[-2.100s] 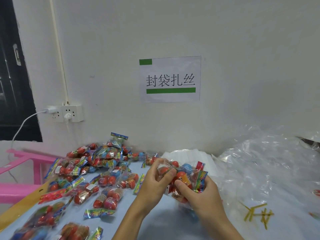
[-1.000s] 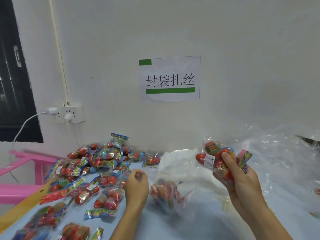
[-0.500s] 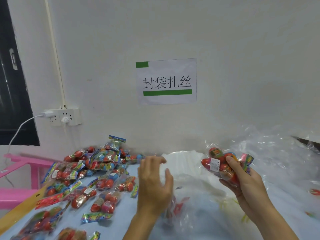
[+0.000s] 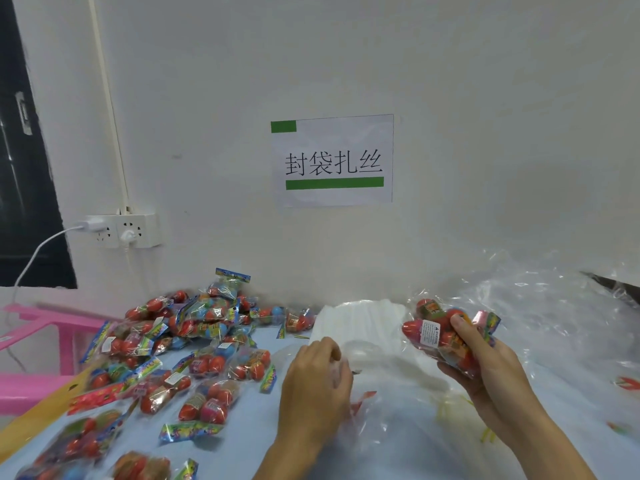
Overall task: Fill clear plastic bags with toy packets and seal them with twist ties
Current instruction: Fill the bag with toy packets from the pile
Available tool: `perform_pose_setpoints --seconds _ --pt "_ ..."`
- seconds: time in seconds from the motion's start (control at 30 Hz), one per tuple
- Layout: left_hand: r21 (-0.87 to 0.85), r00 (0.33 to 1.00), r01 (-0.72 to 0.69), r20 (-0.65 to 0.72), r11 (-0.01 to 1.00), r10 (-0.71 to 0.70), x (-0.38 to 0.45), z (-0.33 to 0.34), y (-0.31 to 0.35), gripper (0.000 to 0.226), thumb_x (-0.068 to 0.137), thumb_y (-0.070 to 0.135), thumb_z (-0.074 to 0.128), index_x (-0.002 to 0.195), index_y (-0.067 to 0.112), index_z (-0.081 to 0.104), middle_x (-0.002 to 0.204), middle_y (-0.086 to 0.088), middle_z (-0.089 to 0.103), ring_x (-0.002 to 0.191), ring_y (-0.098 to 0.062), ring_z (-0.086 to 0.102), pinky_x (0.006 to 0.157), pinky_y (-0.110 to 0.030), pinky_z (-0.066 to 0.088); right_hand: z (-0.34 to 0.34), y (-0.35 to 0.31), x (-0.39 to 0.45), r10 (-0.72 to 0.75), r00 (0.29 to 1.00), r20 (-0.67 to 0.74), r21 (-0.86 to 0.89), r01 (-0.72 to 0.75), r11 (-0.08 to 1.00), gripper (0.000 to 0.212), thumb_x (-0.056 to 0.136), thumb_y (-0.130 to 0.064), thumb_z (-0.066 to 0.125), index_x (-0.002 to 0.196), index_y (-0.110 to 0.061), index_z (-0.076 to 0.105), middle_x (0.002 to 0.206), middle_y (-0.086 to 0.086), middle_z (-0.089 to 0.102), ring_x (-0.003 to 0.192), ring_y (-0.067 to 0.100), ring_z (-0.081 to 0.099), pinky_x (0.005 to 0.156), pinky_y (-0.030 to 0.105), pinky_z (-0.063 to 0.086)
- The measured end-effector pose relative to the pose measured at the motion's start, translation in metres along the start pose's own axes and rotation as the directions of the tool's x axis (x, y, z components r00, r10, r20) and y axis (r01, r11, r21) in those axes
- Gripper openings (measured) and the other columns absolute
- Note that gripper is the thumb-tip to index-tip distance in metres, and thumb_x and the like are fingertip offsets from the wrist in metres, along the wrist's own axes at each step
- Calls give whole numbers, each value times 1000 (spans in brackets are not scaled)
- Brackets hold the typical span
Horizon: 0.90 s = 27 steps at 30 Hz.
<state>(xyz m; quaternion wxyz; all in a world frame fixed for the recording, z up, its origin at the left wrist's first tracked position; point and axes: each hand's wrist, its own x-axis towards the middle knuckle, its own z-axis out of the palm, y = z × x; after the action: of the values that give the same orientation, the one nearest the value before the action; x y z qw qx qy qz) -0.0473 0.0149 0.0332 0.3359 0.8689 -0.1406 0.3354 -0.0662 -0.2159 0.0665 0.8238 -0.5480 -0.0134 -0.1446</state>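
Dozens of red-and-blue toy packets (image 4: 194, 341) lie unbagged on the pale blue bench (image 4: 242, 445). The right hand (image 4: 485, 368) clasps one clear-wrapped toy packet (image 4: 433, 327) aloft; the left hand (image 4: 315, 382) pinches the clear plastic bag (image 4: 388, 410), seemingly part-filled. Yellow twist ties (image 4: 450, 408) lie under the film, so sealing remains.

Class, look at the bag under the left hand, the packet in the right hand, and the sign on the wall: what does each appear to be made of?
Bag: thin clear plastic film, probably; glossy, wrinkled, see-through.
Packet: clear crinkly plastic wrap over smooth, shiny toys, likely hard plastic.
Sign: matte white paper, seemingly; flat, printed.
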Motion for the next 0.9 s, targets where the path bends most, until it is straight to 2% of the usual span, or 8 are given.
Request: perform_pose_setpoints --seconds 0.1,0.23,0.33,0.43,0.5,0.6,0.77,0.9 --pt "-146 996 71 -39 987 -77 1 -4 -8 17 94 24 62 78 23 58 75 13 58 80 -6 53 68 -22 45 3 -1 -4 22 994 107 -50 -17 999 46 74 -40 71 108 -9 73 100 12 77 82 17 74 57 22 58" --pt "-210 993 80 -74 974 -97 3 -5 -11 21 93 20 64 73 25 60 74 13 59 82 -5 54 68 -16 44 4 -3 -8 92 962 257 -97 -69 993 50 73 -36 76 109 -1 72 97 18 74 73 20 71 56 24 56" --pt "-220 992 83 -74 972 -101 3 -3 -12 22 93 20 63 72 25 59 73 11 59 80 -6 54 68 -18 44 5 -5 -13 228 889 397 -230 -144 962 57 68 -39 86 101 5 72 87 22 67 65 21 63 54 27 53" --pt "-212 993 82 -69 974 -99 2 -3 -12 21 94 22 62 73 26 59 73 11 61 80 -6 55 69 -18 43 9 -4 -17 369 816 446 -433 -165 886 51 64 -42 86 98 -5 76 81 14 65 65 18 60 58 30 54" --pt "-209 992 70 -84 975 -89 1 -5 -10 21 93 21 63 73 25 59 74 12 60 82 -6 55 70 -14 41 11 -1 -19 413 809 418 -522 -158 838 49 66 -44 85 101 -11 77 85 11 72 70 17 65 62 30 54" --pt "-193 994 30 -94 981 -49 0 -7 -7 22 91 17 65 72 24 58 74 13 58 84 -6 52 69 -12 39 14 1 -19 395 855 335 -557 -158 815 46 68 -49 85 102 -18 78 93 11 77 75 16 70 64 28 54" --pt "-129 995 -94 -38 987 90 -2 -10 -2 15 88 24 61 75 25 54 81 14 53 87 -3 50 74 -12 39 22 12 -15 217 970 111 -454 -145 879 38 76 -43 78 96 -12 76 87 9 78 77 20 76 60 25 57" --pt "-91 990 -141 3 986 142 -5 -9 2 13 87 35 53 77 26 54 83 14 51 85 -3 49 74 -13 40 35 20 -17 104 994 28 -398 -85 914 23 82 -34 77 93 -14 76 82 5 78 75 16 75 58 26 57"
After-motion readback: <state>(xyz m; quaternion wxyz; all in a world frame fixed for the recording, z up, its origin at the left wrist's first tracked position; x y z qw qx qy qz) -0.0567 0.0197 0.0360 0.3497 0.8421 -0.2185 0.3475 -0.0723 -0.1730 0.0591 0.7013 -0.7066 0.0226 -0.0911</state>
